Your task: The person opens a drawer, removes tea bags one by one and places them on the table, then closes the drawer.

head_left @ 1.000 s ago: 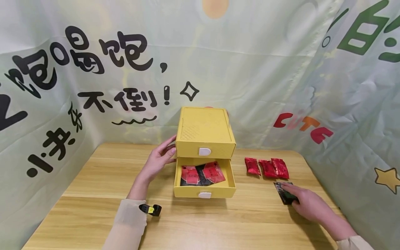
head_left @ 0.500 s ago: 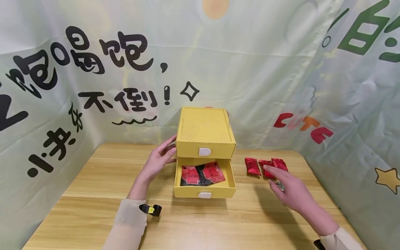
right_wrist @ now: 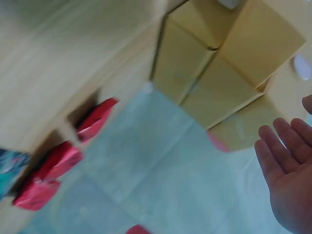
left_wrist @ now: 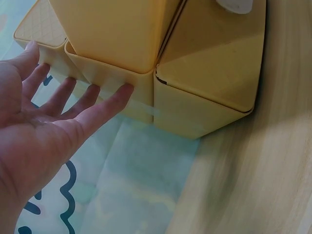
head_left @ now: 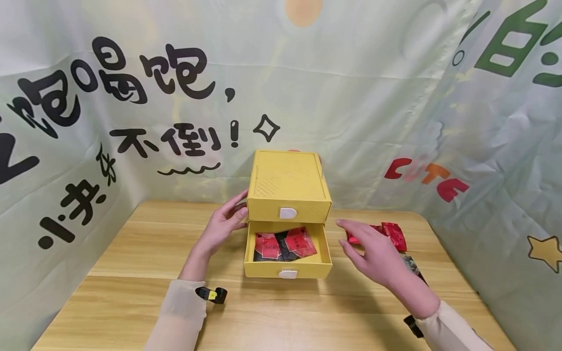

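Note:
A yellow drawer box (head_left: 287, 178) stands on the table with a lower drawer (head_left: 325, 269) pulled out. Inside that drawer lie red-and-black sachets (head_left: 281, 244). My left hand (head_left: 224, 222) rests its fingertips against the box's left side, fingers fairly straight, as the left wrist view shows too. My right hand (head_left: 373, 251) hovers right of the drawer, fingers extended and nothing held. Shiny red packets (head_left: 393, 236) lie behind it, partly covered by the hand in the head view. A dark patterned packet (head_left: 414, 267) shows beside the right wrist.
The wooden table (head_left: 131, 263) meets a printed cloth backdrop (head_left: 351, 97) at the back and sides. In the right wrist view, the red packets (right_wrist: 58, 161) lie along the table near the cloth. White tabs (head_left: 288, 213) front the drawers.
My right hand has lifted off the dark packet and moved left, passing over the red packets toward the drawer. The left hand and the drawer box stay in place.

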Available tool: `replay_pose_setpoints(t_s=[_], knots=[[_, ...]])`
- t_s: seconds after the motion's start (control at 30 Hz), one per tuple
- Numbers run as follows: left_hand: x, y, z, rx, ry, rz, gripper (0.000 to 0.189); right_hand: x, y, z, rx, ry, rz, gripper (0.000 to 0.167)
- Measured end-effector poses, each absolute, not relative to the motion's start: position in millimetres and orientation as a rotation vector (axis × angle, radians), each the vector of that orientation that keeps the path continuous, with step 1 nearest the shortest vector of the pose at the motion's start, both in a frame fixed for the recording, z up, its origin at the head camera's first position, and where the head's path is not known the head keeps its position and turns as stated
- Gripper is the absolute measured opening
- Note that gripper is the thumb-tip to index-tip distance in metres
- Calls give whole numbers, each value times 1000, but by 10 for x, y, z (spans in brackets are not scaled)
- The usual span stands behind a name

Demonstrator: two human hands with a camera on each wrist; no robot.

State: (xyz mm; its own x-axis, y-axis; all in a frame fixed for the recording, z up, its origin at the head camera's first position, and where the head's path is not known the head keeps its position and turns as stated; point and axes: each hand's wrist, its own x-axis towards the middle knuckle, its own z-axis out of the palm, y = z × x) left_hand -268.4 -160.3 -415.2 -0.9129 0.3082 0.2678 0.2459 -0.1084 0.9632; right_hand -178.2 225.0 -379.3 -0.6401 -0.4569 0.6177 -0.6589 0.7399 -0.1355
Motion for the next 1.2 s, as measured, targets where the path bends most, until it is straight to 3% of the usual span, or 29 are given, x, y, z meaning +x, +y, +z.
replay_pose_setpoints(t_s=[0.4,0.7,0.9,1.07,1.2], knots=[[-2694,-1598,-4151,652,2076,2215,56,-1816,1764,-3570,884,-2641,454,38],[-2690,-1602,-4152,652,2070,2211,57,-1950,1524,-3507,975,-2814,351,47],[-2688,-1609,-4162,649,2071,2212,57,-2083,1362,-3526,1039,-2891,290,43],[-2687,-1609,-4167,655,2067,2217,56,-2160,1213,-3550,969,-3030,229,48],[-2694,-1602,-4166,666,2062,2219,56,-2200,1119,-3579,860,-3133,176,42]])
